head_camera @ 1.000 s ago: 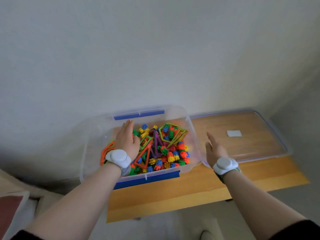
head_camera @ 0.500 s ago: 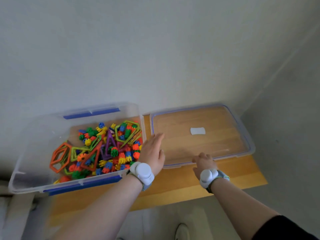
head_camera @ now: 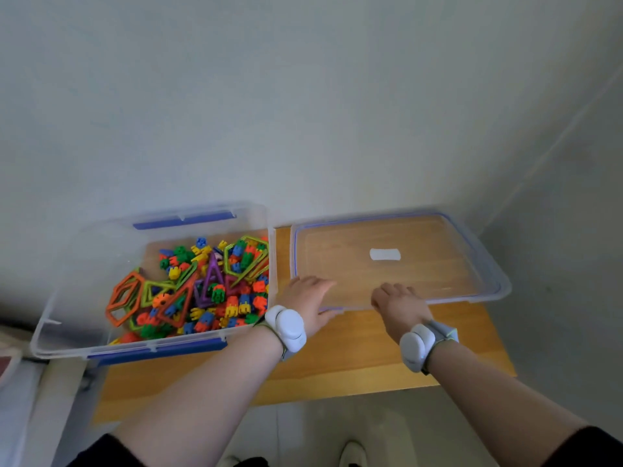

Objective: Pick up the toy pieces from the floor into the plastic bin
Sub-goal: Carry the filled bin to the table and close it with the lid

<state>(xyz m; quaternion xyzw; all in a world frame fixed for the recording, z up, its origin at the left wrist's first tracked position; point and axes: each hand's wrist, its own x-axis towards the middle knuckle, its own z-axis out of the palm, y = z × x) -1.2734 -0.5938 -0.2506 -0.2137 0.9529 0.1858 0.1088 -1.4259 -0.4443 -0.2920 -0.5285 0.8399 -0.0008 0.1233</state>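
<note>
A clear plastic bin (head_camera: 84, 264) with blue latches stands on the left of a wooden table (head_camera: 354, 352). It holds several colourful toy pieces (head_camera: 209, 288): small blocks and open frame shapes. Its clear lid (head_camera: 438, 274) lies flat on the table to the right of it. My left hand (head_camera: 308, 298) rests with straight fingers on the lid's near left corner. My right hand (head_camera: 397, 303) has its fingers curled over the lid's near edge. Both wrists wear white bands.
The table stands against a pale wall, in a corner at the right. A white label (head_camera: 384, 254) shows on the lid. A shoe tip (head_camera: 352, 453) shows on the floor below the table's front edge. Something soft, like a cushion (head_camera: 6, 362), lies at far left.
My left hand came out of the bin and moved right onto the lid's corner. My right hand moved forward onto the lid's near edge. The view swung right.
</note>
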